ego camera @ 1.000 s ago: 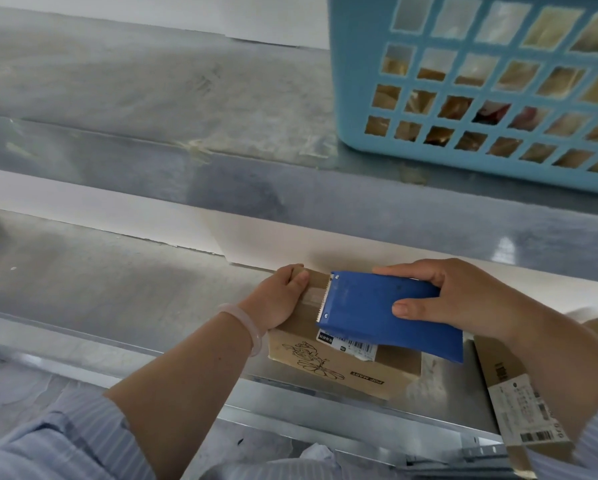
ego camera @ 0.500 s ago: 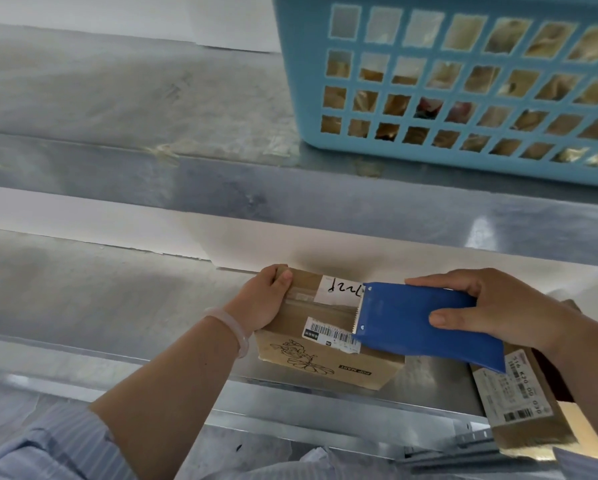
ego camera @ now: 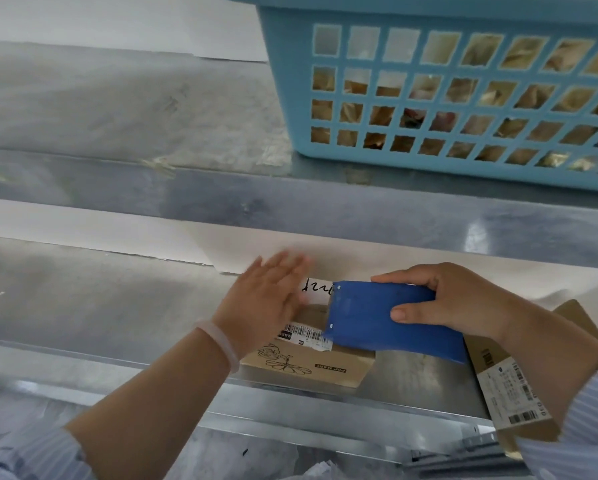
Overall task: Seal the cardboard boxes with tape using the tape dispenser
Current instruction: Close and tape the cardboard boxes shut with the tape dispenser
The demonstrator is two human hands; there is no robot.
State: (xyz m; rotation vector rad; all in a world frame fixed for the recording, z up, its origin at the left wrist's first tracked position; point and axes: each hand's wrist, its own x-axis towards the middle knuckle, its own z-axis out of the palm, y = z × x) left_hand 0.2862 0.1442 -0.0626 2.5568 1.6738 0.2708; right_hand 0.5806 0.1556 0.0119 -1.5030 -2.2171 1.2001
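Gripping tape dispenser over box (POP MART): right hand; left hand spread flat

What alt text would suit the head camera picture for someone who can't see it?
A person's right hand grips a blue tape dispenser over a small cardboard box on a metal shelf, while the open, blurred left hand is over the box's left end. A light blue basket sits on the shelf above.

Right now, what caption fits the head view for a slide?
Right hand grips blue tape dispenser on a small cardboard box; open left hand, blurred, over its top.
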